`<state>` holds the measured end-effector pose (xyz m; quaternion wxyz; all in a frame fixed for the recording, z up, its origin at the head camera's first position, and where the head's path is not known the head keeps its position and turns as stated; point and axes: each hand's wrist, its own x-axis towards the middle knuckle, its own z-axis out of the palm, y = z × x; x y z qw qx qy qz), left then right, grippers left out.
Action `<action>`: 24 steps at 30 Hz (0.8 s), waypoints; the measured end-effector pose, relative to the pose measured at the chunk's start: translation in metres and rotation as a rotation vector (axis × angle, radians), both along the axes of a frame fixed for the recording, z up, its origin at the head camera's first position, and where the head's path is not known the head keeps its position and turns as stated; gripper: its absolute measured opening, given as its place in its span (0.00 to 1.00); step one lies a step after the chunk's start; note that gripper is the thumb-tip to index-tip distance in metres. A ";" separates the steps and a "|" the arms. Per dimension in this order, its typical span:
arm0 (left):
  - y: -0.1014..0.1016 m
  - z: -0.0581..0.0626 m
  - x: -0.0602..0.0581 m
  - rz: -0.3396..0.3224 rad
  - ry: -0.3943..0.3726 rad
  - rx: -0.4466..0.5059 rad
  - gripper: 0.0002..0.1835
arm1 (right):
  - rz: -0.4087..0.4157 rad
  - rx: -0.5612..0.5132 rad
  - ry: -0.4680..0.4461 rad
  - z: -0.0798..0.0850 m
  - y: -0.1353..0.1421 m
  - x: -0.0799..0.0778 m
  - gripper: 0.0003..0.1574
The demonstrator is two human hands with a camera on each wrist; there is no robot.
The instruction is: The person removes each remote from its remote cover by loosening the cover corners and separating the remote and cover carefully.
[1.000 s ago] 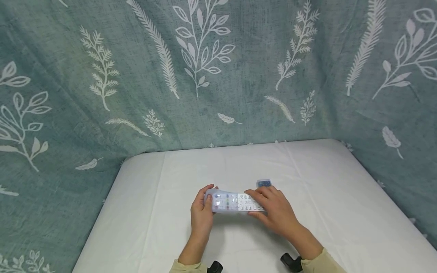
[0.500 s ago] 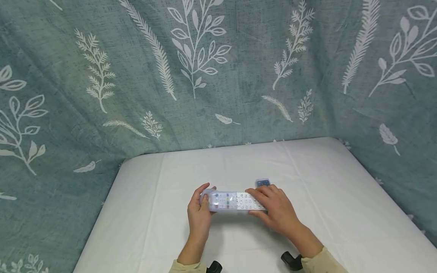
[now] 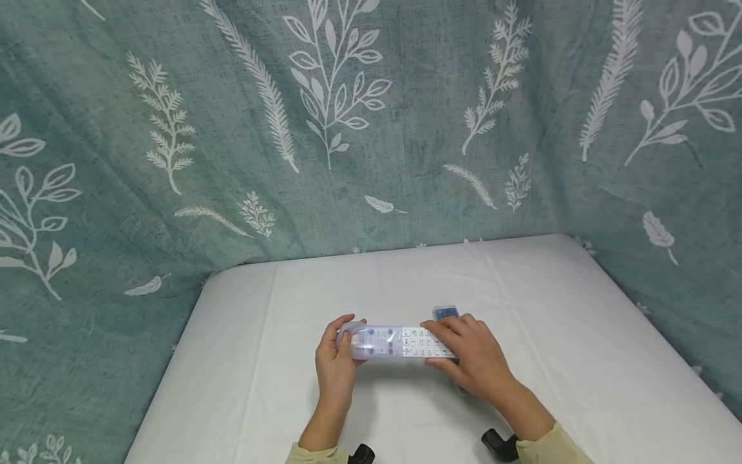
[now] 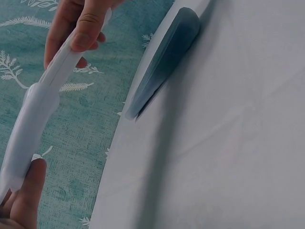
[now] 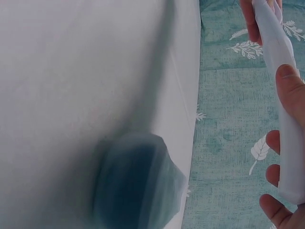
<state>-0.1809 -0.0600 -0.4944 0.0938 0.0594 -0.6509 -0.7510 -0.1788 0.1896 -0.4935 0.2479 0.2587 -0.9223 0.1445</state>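
Observation:
A white remote control (image 3: 426, 343) is held level above the table, its keypad facing up. A translucent bluish cover (image 3: 377, 341) surrounds its left half; the right half is bare. My left hand (image 3: 336, 367) pinches the covered left end, thumb on top. My right hand (image 3: 478, 354) grips the bare right end between thumb and fingers, hiding that tip. Below the right hand lies a second, blue remote control (image 3: 446, 312) in a clear cover, mostly hidden in the head view. The left wrist view shows this blue remote (image 4: 164, 62) apart from both hands.
A white cloth (image 3: 324, 290) covers the table. Behind it and at both sides hangs a green curtain (image 3: 406, 129) with white leaf prints. Black wrist mounts (image 3: 500, 446) show at the sleeves.
My left hand and the cover's left end have shifted slightly left. My right hand has moved slightly right along with its end of the white remote.

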 end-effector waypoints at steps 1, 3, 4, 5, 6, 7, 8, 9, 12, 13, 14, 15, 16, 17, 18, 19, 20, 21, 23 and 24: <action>-0.001 0.000 0.000 0.001 -0.003 0.000 0.17 | 0.000 -0.001 0.001 0.000 0.000 0.000 0.41; -0.001 0.000 0.000 -0.001 -0.004 0.003 0.17 | -0.001 0.000 0.004 0.000 0.001 0.000 0.41; -0.002 0.000 0.000 -0.002 -0.008 0.006 0.17 | -0.001 0.000 0.005 0.000 0.001 0.000 0.41; -0.002 0.000 0.000 -0.004 -0.008 0.008 0.17 | -0.001 -0.001 0.005 0.000 0.002 0.001 0.41; -0.002 0.000 0.000 -0.007 -0.011 0.011 0.17 | -0.001 -0.001 0.005 0.000 0.002 0.001 0.41; -0.002 0.000 0.000 -0.008 -0.013 0.009 0.17 | -0.004 0.002 0.006 0.000 0.003 0.001 0.41; -0.002 0.000 0.001 -0.008 -0.012 0.011 0.16 | -0.005 0.005 0.007 0.000 0.003 0.001 0.41; -0.003 0.000 0.001 -0.009 -0.009 0.018 0.16 | -0.005 0.002 0.005 0.000 0.003 0.002 0.41; -0.004 -0.001 0.002 0.005 0.001 0.033 0.16 | -0.008 0.009 0.008 0.001 0.004 0.002 0.41; -0.004 -0.002 0.002 0.012 0.002 0.034 0.16 | -0.006 0.012 0.009 0.001 0.004 0.003 0.41; -0.005 -0.002 0.002 0.018 0.002 0.037 0.16 | -0.003 0.014 0.013 0.001 0.004 0.003 0.41; -0.006 -0.003 0.002 0.022 0.001 0.038 0.16 | -0.002 0.018 0.018 0.002 0.004 0.004 0.41; -0.007 -0.003 0.002 0.024 -0.001 0.040 0.16 | -0.002 0.025 0.023 0.002 0.005 0.004 0.41; -0.008 -0.003 0.002 0.024 -0.001 0.043 0.17 | -0.001 0.029 0.026 0.002 0.005 0.005 0.41; -0.009 -0.003 0.002 0.022 0.000 0.042 0.17 | -0.001 0.034 0.029 0.003 0.005 0.005 0.41; -0.010 -0.003 0.002 0.016 0.000 0.048 0.17 | -0.002 0.034 0.030 0.003 0.006 0.005 0.41; -0.011 -0.002 0.002 0.012 0.000 0.051 0.18 | -0.002 0.033 0.032 0.003 0.007 0.006 0.41; -0.012 -0.002 0.002 0.008 0.000 0.056 0.18 | -0.003 0.030 0.031 0.003 0.008 0.006 0.41; -0.013 -0.001 0.001 0.004 -0.008 0.053 0.19 | -0.004 0.025 0.028 0.003 0.009 0.006 0.41; -0.014 0.000 0.001 0.004 -0.011 0.048 0.19 | -0.003 0.023 0.027 0.003 0.009 0.006 0.41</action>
